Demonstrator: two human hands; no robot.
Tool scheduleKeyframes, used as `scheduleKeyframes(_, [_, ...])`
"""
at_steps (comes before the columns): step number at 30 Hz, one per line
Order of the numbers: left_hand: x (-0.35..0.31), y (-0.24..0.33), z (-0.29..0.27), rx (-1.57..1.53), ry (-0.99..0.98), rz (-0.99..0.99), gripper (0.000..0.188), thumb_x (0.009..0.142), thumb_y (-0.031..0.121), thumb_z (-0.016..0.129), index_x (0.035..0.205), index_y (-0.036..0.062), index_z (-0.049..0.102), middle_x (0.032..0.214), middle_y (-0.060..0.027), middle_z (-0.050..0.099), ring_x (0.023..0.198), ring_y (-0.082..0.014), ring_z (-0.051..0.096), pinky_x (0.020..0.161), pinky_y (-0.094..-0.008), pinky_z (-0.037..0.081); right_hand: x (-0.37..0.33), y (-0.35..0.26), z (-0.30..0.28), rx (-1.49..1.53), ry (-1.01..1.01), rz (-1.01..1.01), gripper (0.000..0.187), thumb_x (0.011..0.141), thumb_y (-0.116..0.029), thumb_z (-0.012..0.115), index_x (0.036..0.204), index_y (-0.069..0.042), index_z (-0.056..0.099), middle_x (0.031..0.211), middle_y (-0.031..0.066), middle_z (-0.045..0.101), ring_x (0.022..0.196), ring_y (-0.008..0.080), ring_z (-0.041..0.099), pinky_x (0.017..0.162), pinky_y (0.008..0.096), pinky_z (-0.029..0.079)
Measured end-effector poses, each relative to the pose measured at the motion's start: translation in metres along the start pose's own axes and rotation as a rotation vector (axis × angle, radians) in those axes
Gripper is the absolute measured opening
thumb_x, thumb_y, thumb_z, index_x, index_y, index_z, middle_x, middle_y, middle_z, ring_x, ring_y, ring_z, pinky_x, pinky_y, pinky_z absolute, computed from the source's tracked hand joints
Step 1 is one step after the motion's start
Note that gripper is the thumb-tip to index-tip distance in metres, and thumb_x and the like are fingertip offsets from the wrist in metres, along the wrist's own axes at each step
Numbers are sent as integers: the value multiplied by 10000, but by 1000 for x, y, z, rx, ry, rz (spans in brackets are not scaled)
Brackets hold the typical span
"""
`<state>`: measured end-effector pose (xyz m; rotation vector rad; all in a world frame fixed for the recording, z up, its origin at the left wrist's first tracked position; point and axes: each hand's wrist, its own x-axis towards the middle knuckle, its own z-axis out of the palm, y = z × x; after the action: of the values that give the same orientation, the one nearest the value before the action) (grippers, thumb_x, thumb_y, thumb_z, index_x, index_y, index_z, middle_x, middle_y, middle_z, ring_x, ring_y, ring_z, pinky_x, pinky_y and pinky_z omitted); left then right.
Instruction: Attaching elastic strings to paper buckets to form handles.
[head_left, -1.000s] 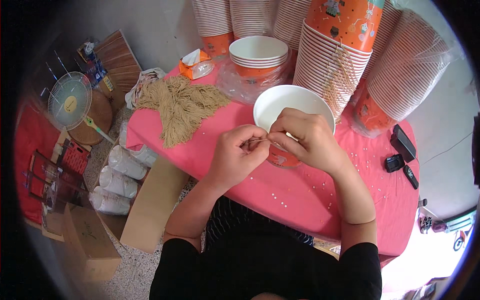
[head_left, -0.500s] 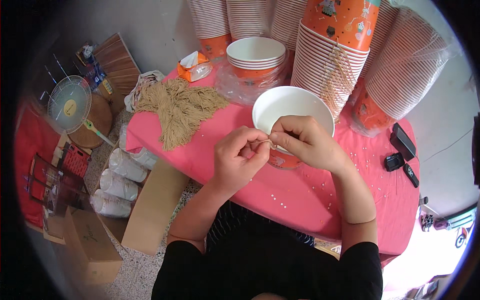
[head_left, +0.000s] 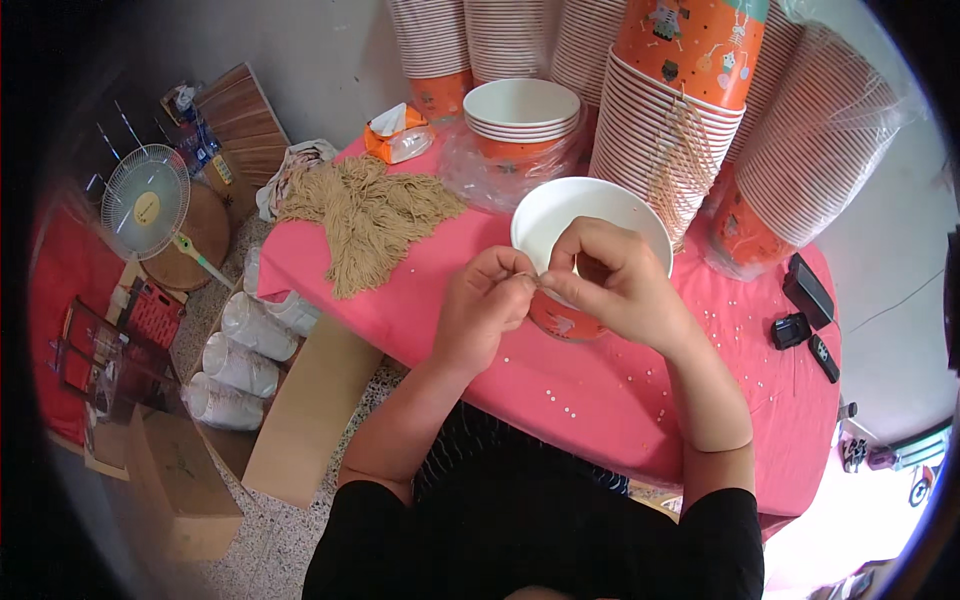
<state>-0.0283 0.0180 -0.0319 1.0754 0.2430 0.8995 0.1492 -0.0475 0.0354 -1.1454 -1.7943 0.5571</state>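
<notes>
Above the near rim of an orange paper bucket (head_left: 562,322) with a white inside, both hands meet fingertip to fingertip. My left hand (head_left: 484,308) is closed in a pinch, and so is my right hand (head_left: 622,290). Between them shows a little of a thin tan cord (head_left: 537,280); the fingers hide most of it. A loose heap of tan cords (head_left: 375,220) lies to the left on the pink tablecloth (head_left: 470,385). From the tall stack of paper buckets (head_left: 640,130) behind, several tan cords (head_left: 682,160) hang down its side.
Behind the bucket, a short stack of buckets (head_left: 520,105) sits in clear plastic beside an orange tissue pack (head_left: 398,132). Wrapped stacked buckets (head_left: 815,140) lean at the right. Small white beads (head_left: 560,403) are scattered over the cloth. Black devices (head_left: 808,290) lie near the right edge.
My left fingers have curled in closer to my right fingertips, and less of the cord shows between them. The whole view has shifted slightly.
</notes>
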Motion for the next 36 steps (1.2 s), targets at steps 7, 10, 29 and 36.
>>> scheduleKeyframes(7, [0, 3, 5, -72, 36, -83, 30, 913, 73, 540, 922, 59, 565, 677, 63, 454, 513, -3, 331, 445, -175, 246, 1, 8, 9, -186, 41, -252, 158, 757, -45, 723, 860, -44, 603, 769, 83, 647, 678, 266, 654, 582, 357, 499])
scheduleKeyframes(10, [1, 4, 3, -128, 2, -109, 31, 916, 89, 539, 908, 68, 560, 654, 67, 425, 508, -7, 328, 440, -173, 245, 1, 8, 8, -216, 37, -285, 138, 760, -33, 711, 855, -45, 612, 783, 93, 660, 710, 286, 662, 604, 369, 512])
scheduleKeyframes(29, [-1, 4, -6, -338, -56, -219, 177, 993, 207, 513, 858, 102, 560, 708, 18, 533, 525, -35, 389, 438, -182, 302, 3, 10, 11, -330, 149, -481, 163, 745, -24, 711, 899, -34, 659, 779, 113, 649, 678, 297, 647, 599, 380, 518])
scheduleKeyframes(36, [-7, 3, 4, -148, 47, -36, 93, 961, 135, 589, 932, 55, 628, 723, 0, 565, 505, -23, 391, 443, -175, 298, 1, 8, 9, -307, 154, -448, 150, 739, -31, 718, 877, -30, 659, 761, 112, 647, 671, 298, 645, 591, 384, 517])
